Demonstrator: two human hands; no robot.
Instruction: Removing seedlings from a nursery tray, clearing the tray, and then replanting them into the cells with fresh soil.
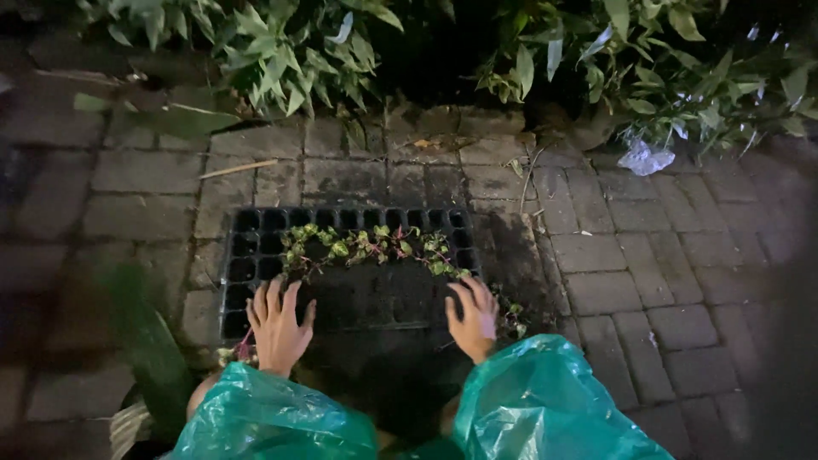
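Note:
A black plastic seedling tray [247, 255] lies on brick paving in front of me. Its near part is filled with dark soil, and a curved row of small green and purple seedlings [366, 245] runs across the middle. Empty cells show along the far and left edges. My left hand [278, 325] rests flat on the soil at the tray's left side, fingers spread. My right hand [474, 317] presses on the soil at the right side, beside a few seedlings. Both arms wear green plastic sleeves [545, 400].
Grey brick pavers [630, 255] surround the tray. Leafy bushes [290, 51] line the far edge. A crumpled clear plastic bag [644, 158] lies at the upper right, a thin stick [239, 169] at the upper left. A blurred green leaf [149, 349] stands at my left.

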